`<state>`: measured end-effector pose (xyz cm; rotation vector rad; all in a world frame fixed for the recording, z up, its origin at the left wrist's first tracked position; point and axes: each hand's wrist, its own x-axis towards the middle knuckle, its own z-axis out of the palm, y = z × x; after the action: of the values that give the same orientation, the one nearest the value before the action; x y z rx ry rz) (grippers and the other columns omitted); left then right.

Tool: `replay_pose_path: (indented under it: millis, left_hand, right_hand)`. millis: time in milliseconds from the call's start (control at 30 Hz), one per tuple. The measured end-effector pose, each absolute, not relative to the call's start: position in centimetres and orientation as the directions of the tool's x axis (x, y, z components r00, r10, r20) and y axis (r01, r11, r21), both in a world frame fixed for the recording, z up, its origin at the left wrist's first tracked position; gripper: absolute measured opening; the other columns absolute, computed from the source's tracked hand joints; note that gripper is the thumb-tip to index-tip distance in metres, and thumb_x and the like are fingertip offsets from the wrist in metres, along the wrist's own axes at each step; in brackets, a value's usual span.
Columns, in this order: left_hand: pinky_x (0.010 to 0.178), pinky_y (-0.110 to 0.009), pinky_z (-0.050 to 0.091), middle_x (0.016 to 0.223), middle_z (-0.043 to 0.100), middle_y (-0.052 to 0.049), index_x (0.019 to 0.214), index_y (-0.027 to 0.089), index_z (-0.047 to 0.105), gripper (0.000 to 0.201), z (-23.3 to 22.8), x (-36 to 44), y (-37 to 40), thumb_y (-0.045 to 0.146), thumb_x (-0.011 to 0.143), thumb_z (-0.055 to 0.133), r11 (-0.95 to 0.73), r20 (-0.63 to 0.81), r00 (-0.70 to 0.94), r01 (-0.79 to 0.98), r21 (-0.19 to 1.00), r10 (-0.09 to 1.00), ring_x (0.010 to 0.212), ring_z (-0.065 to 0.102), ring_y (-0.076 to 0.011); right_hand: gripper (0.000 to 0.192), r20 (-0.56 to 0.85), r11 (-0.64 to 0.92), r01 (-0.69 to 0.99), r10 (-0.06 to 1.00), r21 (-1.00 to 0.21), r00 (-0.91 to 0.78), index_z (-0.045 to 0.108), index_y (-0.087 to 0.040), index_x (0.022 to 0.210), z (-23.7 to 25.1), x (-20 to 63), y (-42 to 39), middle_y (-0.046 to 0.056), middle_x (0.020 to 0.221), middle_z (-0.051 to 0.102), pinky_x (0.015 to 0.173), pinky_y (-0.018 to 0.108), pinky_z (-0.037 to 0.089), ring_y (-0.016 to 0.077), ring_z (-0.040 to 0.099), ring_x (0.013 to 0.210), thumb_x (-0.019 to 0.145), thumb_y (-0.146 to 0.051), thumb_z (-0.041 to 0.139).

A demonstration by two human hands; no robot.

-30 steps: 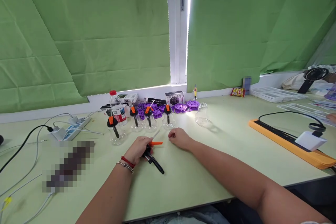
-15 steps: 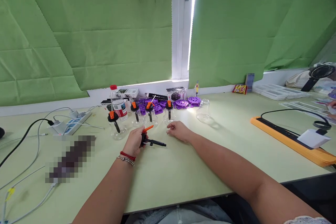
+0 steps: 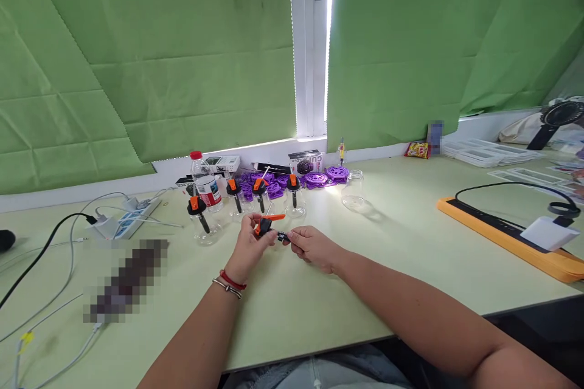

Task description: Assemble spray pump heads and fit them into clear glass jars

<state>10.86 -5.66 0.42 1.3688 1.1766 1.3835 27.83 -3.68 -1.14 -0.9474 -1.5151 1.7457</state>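
**Left hand (image 3: 252, 242) and right hand (image 3: 312, 246) meet on a black plastic lid with a flat orange lever (image 3: 264, 228)**

The lid is held just above the pale green tabletop (image 3: 292, 316), left of the middle and nearer than the row of jars. The left hand grips it between thumb and fingers, with the orange lever pointing to the right. The right hand is closed in a narrow pinch on the far end of the lid's slim black stem (image 3: 283, 237), which lies between the two hands; the fingertips partly hide it.

Beyond the hands stand four small clear jars (image 3: 206, 233), each topped with a similar black-and-orange lid and with a black stem hanging inside. The leftmost stands nearest. To the right of them is a clear, lidless, narrow-necked jar (image 3: 353, 194), apart from the others.

Behind the row, a clear plastic bottle with a red cap (image 3: 207, 189) stands at left, and flat purple openwork plastic pieces (image 3: 316, 180) lie spread to its right. On the far right is a long orange bar with a black top (image 3: 554, 267).
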Motion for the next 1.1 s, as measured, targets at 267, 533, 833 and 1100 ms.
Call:
replay_pose_path:
  millis: [267,533,833,1100]
  left_hand:
    - [0.068,-0.029,0.048,0.124,0.045,-0.011,0.117,0.026,0.033,0.081,0.1,10.7,-5.9,0.040,0.054,0.081,-0.489,0.541,-0.028,0.389,0.780,0.841,0.093,0.056,-0.0184]
    - [0.093,-0.043,0.038,0.104,0.055,-0.007,0.111,0.021,0.048,0.062,0.5,10.0,-5.9,0.046,0.060,0.074,-0.362,0.723,-0.110,0.808,0.464,0.682,0.102,0.051,-0.0261]
    - [0.099,-0.049,0.033,0.125,0.043,-0.015,0.128,0.019,0.038,0.078,-0.4,9.2,-4.5,0.051,0.064,0.068,-0.331,0.571,0.011,0.825,0.459,0.821,0.118,0.041,-0.0317]
    - [0.102,-0.053,0.026,0.136,0.030,-0.017,0.138,0.018,0.020,0.114,-0.5,9.8,-5.3,0.049,0.044,0.078,-0.388,0.464,0.167,0.813,0.434,0.870,0.129,0.025,-0.0379]
  right_hand:
    - [0.038,-0.007,-0.183,-0.195,0.747,-0.964,-0.665,0.043,-0.019,0.072,-1.0,27.4,-4.5,-0.009,0.051,0.034,0.039,0.021,0.010,0.0041,0.017,0.040,0.082,-0.054,0.050]
    - [0.033,-0.068,-0.249,-0.160,0.711,-0.955,-0.700,0.052,-0.017,0.087,-2.0,27.1,-4.4,-0.002,0.062,0.056,0.040,0.019,0.029,0.0061,0.043,0.043,0.084,-0.049,0.050]
    - [0.028,-0.110,-0.192,-0.059,0.757,-0.980,-0.644,0.055,-0.015,0.085,-2.4,26.7,-4.7,-0.001,0.062,0.060,0.040,0.018,0.030,0.0060,0.046,0.044,0.084,-0.043,0.051]
    - [0.036,-0.076,-0.211,-0.101,0.692,-0.972,-0.718,0.055,-0.013,0.072,-2.5,26.9,-4.3,0.008,0.073,0.067,0.047,0.023,0.043,0.0125,0.059,0.057,0.081,-0.047,0.051]
